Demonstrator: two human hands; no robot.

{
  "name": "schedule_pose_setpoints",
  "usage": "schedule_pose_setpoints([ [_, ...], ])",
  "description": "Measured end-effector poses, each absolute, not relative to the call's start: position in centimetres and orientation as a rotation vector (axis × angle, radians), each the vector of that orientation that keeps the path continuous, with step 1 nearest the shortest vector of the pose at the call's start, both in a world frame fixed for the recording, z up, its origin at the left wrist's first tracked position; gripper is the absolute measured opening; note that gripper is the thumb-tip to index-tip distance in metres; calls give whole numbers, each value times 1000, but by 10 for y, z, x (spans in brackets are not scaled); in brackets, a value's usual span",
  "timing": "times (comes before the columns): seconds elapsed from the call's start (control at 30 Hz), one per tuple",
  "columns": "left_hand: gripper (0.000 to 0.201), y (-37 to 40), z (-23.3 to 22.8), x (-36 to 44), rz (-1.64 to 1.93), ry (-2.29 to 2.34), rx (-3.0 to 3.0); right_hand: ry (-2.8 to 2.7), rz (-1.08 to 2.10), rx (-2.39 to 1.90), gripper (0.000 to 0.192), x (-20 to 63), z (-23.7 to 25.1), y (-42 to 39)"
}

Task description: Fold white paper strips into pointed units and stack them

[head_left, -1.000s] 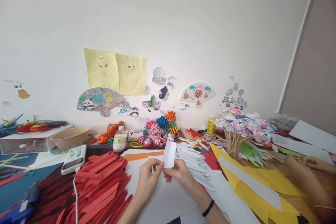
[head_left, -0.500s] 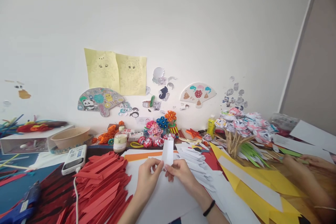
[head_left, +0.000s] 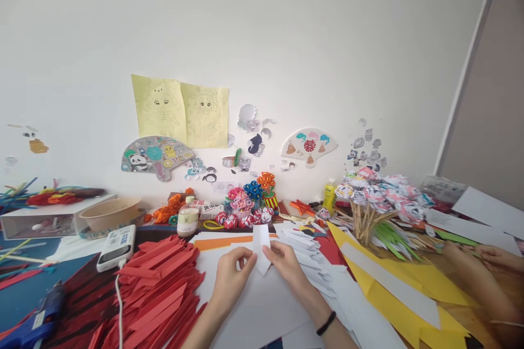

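Observation:
A narrow white paper strip (head_left: 261, 237) stands between my hands, its lower end folded to a point. My left hand (head_left: 234, 271) pinches its left edge between thumb and index finger. On the other edge, the thumb and fingers of my right hand (head_left: 287, 268) grip the strip; a black band circles that wrist. Beneath both hands lie large white paper sheets (head_left: 262, 311). Left of them is a heap of folded red paper strips (head_left: 164, 283), and to the right a row of folded white strips (head_left: 301, 253).
At left are a white power bank (head_left: 117, 249) with a cable and a blue glue gun (head_left: 43, 313). A bottle (head_left: 188, 218) and paper flowers (head_left: 241, 202) line the wall. Yellow paper (head_left: 434, 283) lies right, near another person's hands (head_left: 466, 259).
My right fingers have moved up from under the strip to its right edge. The strip's pointed lower end now shows between my hands.

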State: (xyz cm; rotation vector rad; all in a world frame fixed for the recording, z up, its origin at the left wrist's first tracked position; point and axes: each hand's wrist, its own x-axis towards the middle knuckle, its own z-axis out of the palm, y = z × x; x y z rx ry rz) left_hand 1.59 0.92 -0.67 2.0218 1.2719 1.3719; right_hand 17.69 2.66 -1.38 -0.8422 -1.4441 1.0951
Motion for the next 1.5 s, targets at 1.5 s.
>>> schedule_pose_setpoints([
  [1.5, 27, 11, -6, 17, 1371, 1063, 1449, -1712, 751, -916, 49, 171, -14, 19],
])
